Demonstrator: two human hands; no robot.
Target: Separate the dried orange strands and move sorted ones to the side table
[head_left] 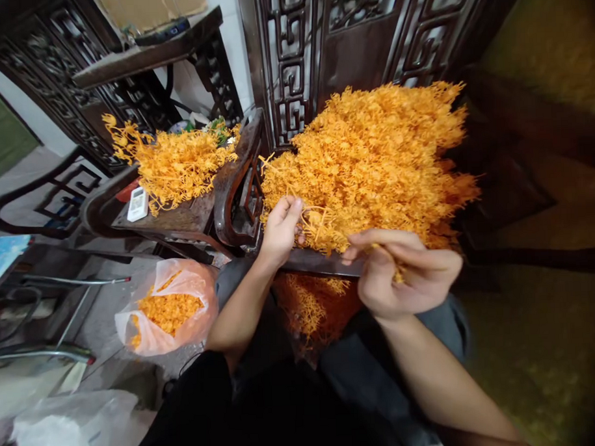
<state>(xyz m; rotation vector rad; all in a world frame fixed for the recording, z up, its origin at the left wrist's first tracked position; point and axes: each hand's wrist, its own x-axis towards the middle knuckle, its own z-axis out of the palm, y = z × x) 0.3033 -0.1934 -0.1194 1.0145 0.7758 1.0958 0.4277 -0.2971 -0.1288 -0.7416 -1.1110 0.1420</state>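
Observation:
A big heap of orange branching pieces lies on a dark wooden seat in front of me. At its near left edge my left hand pinches an orange sprig between thumb and fingers. My right hand is curled at the heap's near right edge, with small orange-yellow bits showing between its fingers. Below, between my legs, more orange pieces show in a reddish bag.
An open plastic bag of small orange pieces stands on the floor at left. A side table bears another orange pile and a white remote. Carved dark wood panels rise behind. A clear bag lies lower left.

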